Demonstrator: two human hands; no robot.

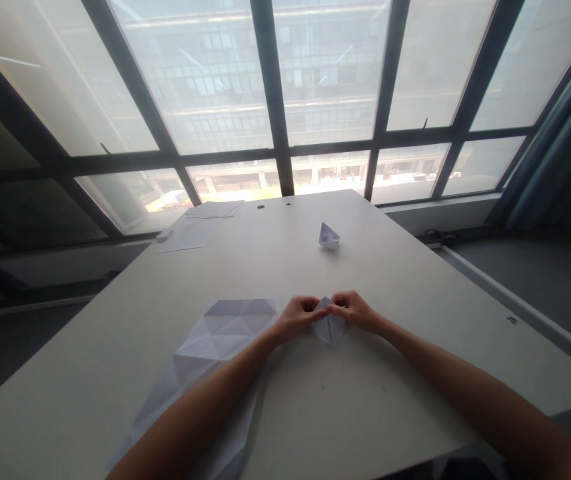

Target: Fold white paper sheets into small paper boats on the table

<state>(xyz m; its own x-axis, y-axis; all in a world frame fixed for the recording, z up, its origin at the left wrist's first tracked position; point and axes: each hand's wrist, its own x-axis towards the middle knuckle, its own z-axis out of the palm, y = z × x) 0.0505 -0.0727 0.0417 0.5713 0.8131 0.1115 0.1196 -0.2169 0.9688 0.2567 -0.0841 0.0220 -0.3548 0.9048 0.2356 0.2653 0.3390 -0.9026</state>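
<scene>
A small diamond-shaped piece of folded white paper is held between both hands over the table. My left hand pinches its upper left side, thumb on the front face. On the upper right side, my right hand grips it the same way, and the two thumbs nearly meet near the top. A dark slit or crease runs down the middle of the paper. Farther back stands a small folded paper boat. A large creased white sheet lies to the left, partly under my left forearm.
Flat white papers lie at the back left of the white table, beside a small whitish item. Large windows rise behind the table, and a blue curtain hangs at the right.
</scene>
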